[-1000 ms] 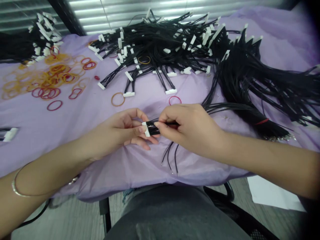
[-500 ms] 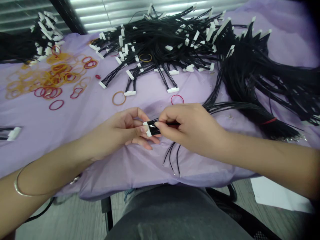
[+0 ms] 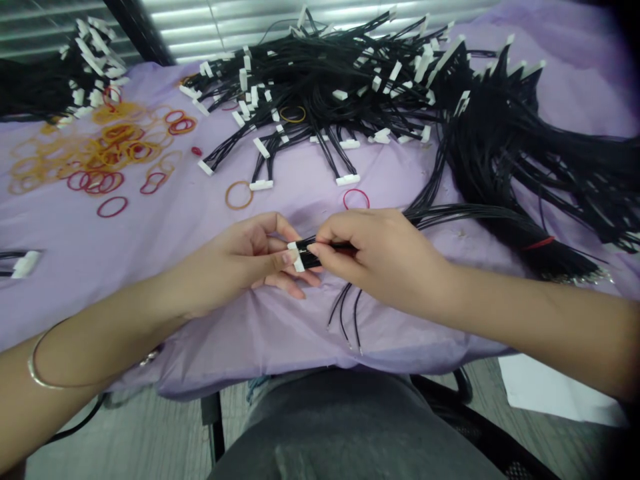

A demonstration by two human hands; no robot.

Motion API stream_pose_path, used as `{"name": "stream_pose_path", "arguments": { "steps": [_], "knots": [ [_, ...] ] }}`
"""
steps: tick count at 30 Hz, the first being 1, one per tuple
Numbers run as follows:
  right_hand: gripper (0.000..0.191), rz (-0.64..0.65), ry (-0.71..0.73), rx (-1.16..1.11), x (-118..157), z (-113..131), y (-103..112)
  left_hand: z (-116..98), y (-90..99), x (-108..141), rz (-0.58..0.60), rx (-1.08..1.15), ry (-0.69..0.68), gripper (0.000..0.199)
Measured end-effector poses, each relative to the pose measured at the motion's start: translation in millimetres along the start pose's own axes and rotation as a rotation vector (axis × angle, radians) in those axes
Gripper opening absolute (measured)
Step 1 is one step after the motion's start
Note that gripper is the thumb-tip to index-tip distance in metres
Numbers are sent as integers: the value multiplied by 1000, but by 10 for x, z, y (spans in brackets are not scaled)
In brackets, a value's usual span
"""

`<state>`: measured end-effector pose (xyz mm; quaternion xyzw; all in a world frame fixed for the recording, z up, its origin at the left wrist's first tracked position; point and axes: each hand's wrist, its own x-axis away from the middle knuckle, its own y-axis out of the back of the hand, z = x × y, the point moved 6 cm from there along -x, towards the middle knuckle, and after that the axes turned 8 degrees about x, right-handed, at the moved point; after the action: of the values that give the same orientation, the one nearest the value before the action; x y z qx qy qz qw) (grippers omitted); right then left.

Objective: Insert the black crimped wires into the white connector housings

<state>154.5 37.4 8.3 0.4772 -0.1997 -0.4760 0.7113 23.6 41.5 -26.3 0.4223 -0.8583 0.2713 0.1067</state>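
Observation:
Between the thumb and fingers of my left hand [image 3: 265,257] is a white connector housing [image 3: 297,257], with several black wires running out of its right side. My right hand [image 3: 370,250] pinches a black wire [image 3: 345,247] close to the housing, its thumb and forefinger pressed together. Whether that wire's tip is inside the housing I cannot tell. Below my right hand hang a few loose wire ends [image 3: 343,317] with small metal terminals. More black wires [image 3: 465,212] stretch from behind my right hand toward the bundle on the right.
A large heap of wire harnesses [image 3: 320,87] with white connectors lies at the back. Yellow and red rubber bands [image 3: 117,150] are scattered at left. A thick black wire bundle [image 3: 520,233], tied with a red band, lies right. Purple cloth [image 3: 215,340] covers the table.
The wire's metal tip shows less between my right fingertips and the housing, and those fingertips are slightly closer to it. Otherwise the view has only shifted a little.

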Motion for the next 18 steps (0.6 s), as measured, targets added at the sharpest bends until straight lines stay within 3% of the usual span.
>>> {"name": "stream_pose_path", "arguments": {
  "steps": [18],
  "knots": [
    [21,25,49,-75,-35,13,-56,-51,-78,15,45,-102,-54,11]
  ]
}}
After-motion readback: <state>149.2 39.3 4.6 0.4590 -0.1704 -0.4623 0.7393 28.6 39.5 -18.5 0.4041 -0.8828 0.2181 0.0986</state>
